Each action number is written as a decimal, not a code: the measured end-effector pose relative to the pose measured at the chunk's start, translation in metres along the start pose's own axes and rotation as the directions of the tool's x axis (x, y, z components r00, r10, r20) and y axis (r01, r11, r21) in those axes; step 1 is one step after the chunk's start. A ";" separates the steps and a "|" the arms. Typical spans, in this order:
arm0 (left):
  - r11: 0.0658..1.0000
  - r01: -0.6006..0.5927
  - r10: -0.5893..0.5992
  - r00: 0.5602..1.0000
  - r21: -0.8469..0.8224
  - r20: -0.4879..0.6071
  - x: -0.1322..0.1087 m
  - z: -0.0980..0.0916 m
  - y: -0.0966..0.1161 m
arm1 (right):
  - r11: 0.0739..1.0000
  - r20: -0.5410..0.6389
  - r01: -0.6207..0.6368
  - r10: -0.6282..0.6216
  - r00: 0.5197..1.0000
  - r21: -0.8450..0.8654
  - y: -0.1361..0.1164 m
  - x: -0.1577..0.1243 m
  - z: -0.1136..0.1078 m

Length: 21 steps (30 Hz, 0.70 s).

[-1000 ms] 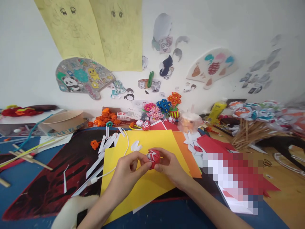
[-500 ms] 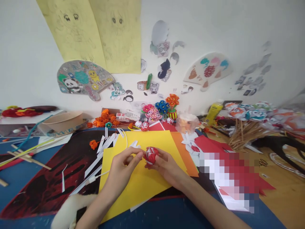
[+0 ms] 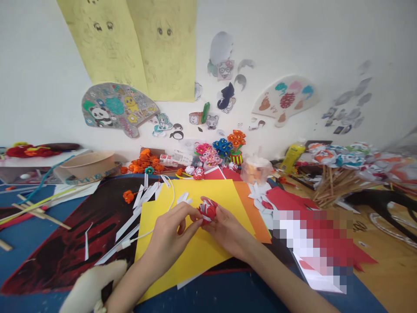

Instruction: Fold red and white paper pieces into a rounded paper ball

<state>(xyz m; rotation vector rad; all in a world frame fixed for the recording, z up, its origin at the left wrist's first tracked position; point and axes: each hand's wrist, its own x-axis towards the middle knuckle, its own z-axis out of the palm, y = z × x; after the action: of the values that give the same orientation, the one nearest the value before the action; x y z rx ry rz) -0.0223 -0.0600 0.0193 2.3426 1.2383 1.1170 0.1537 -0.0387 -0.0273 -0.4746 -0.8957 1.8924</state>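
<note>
A small red-and-white folded paper ball (image 3: 207,209), shaped like a flower bud, is held above a yellow sheet of paper (image 3: 224,248). My right hand (image 3: 228,228) cups it from the right, fingers curled around its side and underside. My left hand (image 3: 177,226) has thumb and index finger pinched at the ball's left edge, on a flap or fold too small to make out. A white cable (image 3: 143,236) runs across the yellow sheet beside my left hand. White paper strips (image 3: 130,217) lie to the left.
Red paper (image 3: 286,198) and white folded pieces (image 3: 260,195) lie at the right. Paper flowers on sticks (image 3: 325,174) stand at the far right. A clear cup (image 3: 256,169), a yellow bottle (image 3: 293,156) and orange flowers (image 3: 146,161) line the wall.
My left fingers have come down and right against the ball's left edge. The ball has turned slightly in my right hand, which still holds it. The camera view has shifted a little.
</note>
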 end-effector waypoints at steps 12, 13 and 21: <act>0.991 0.106 -0.103 0.994 -0.084 0.048 0.004 -0.003 0.000 | 0.994 0.011 -0.070 0.072 0.997 -0.088 -0.001 -0.002 0.004; 0.992 0.102 -0.099 0.994 -0.079 0.039 0.004 -0.003 0.001 | 0.989 0.013 -0.068 0.070 0.997 -0.128 -0.001 -0.002 0.004; 0.999 0.030 -0.031 0.998 0.014 0.051 0.000 -0.003 0.001 | 0.956 -0.011 0.035 -0.040 0.999 -0.292 -0.001 -0.001 0.003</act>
<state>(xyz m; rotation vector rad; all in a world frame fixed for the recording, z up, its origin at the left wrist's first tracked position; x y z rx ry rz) -0.0241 -0.0613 0.0216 2.3384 1.2631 1.0363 0.1526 -0.0402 -0.0248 -0.6448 -1.1723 1.7250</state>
